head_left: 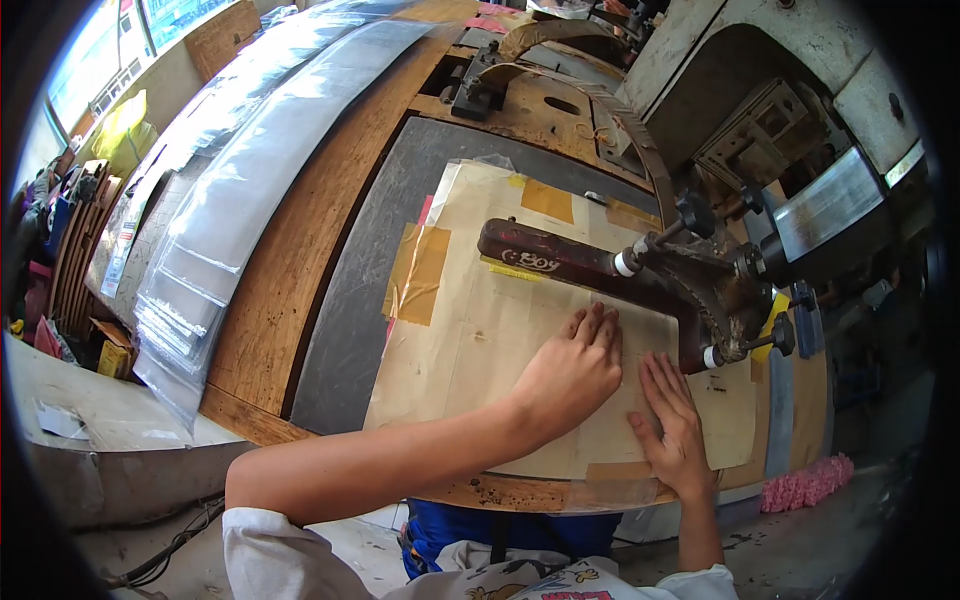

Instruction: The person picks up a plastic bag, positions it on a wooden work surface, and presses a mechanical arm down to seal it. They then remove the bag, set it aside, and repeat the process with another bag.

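Observation:
My left hand (pixel 578 362) lies palm down on a cream paper-like sheet (pixel 450 350), its fingers pointing at the dark red bar (pixel 560 255) of a machine. Flat beside it, my right hand (pixel 674 430) has its fingertips close to the bar's near corner. Neither hand is wrapped around anything. Strips of brown tape (pixel 416 272) mark the sheet's edges, and a clear film edge shows at the front (pixel 612 494). The bar carries handwritten white lettering and sits over the sheet, joined to a metal clamp bracket (pixel 715 262) with black knobs.
Under the sheet is a dark grey plate (pixel 345 300) set in a wooden table (pixel 275 310). Stacked clear plastic sheets (pixel 240 190) lie along the left. The machine body (pixel 860 60) rises at back right. A pink fluffy item (pixel 806 484) is at the lower right.

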